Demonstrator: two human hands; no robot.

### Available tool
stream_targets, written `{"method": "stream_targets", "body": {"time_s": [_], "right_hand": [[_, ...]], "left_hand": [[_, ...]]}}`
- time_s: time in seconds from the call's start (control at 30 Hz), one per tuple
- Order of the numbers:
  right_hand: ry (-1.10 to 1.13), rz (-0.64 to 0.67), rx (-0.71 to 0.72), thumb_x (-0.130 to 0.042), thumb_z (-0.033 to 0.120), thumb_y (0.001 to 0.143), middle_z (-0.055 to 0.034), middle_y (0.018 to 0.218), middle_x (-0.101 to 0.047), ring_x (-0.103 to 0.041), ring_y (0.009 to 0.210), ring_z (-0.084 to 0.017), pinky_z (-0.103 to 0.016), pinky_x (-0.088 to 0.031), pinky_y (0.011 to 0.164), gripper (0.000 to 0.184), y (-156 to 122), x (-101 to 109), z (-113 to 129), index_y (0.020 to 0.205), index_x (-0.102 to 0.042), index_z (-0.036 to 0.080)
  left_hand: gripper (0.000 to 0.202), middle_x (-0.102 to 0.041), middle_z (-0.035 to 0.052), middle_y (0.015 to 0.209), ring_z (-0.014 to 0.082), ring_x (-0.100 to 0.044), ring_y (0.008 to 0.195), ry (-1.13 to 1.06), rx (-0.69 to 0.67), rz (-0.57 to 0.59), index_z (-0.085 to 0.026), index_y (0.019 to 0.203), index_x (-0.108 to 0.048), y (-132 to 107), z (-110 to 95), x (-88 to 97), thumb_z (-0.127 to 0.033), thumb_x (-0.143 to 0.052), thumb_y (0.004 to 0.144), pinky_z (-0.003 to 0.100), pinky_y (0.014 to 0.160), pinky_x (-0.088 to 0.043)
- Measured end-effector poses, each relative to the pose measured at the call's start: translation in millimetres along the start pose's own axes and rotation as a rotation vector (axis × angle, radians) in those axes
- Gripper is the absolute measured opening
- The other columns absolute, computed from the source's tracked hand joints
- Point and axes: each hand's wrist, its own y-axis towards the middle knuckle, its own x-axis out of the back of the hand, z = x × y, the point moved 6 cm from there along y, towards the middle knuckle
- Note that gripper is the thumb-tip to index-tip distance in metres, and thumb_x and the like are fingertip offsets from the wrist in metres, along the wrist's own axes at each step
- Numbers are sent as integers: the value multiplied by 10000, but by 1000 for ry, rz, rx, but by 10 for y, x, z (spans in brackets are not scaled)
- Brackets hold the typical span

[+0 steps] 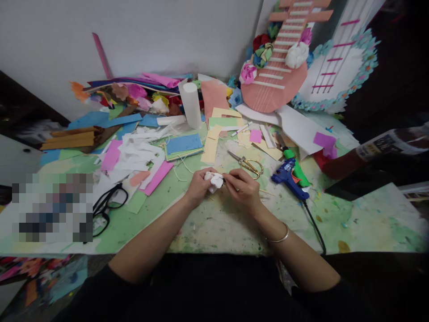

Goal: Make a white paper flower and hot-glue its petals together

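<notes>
While a pair of black glasses [107,207] lies well to the left of the fingers on a paint-stained table [208,230], a loose heap of white paper strips [136,154] spreads between the glasses and the fingers, a little farther back. Just beyond the left fingers sits a small stack of paper topped with a blue sheet [184,144]; behind it stands a white roll [191,107]. The left hand [200,184] grasps a crumpled white paper flower [215,181], which is held between the two hands. The right hand [247,188] has its fingers bent close at the flower's right edge; whether they grip anything cannot be told. Just beyond the right fingers lie gold-handled scissors [244,160]. Farther back leans a pink paper guitar [284,87]. To the right of the fingers rests a blue glue gun [290,178], and well beyond that, a bottle [372,150].
</notes>
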Motion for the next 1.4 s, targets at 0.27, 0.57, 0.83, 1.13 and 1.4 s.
{"method": "stream_targets", "body": {"time_s": [0.27, 0.57, 0.83, 1.13, 1.4], "right_hand": [[-42, -4, 39, -513, 127, 888, -70, 796, -618, -587, 705, -124, -234, -497, 620, 206, -29, -33, 17, 964, -698, 179], [-70, 137, -67, -439, 103, 886, -38, 766, -618, -582, 705, -148, -260, -495, 659, 506, 29, -27, -171, 1387, -443, 172], [-9, 99, -519, -480, 201, 838, -42, 800, -669, -573, 627, -141, -275, -457, 622, 424, -21, 219, -595, 1250, -572, 154], [64, 144, -618, -686, 421, 738, -3, 713, -658, -433, 517, -99, -237, -339, 527, 269, 88, 138, -427, 864, -695, 184], [435, 122, -802, -715, 380, 664, -23, 707, -636, -468, 544, -101, -239, -352, 525, 264, 198, 34, -499, 778, -683, 144]], "left_hand": [[102, -526, -42, 547, 60, -428, 482, -63, 38, -21, -139, 634, -611, -31, 23, -3, -168, -675, 559, 182, 462, -298], [205, -626, -14, 602, 77, -545, 527, -208, 142, -76, -111, 703, -672, 11, 28, 32, -78, -728, 508, 175, 500, -400], [184, -677, 13, 783, 105, -670, 710, -488, 154, -225, -132, 817, -637, 45, -69, 176, -124, -676, 637, 185, 671, -532], [338, -703, 81, 937, 195, -693, 875, -659, 190, -63, -107, 947, -632, -61, -105, -34, -24, -672, 622, 325, 907, -531], [399, -706, 86, 1012, 231, -686, 929, -556, 186, 159, -142, 1030, -606, -129, -108, -179, -81, -712, 650, 407, 945, -490]]}}
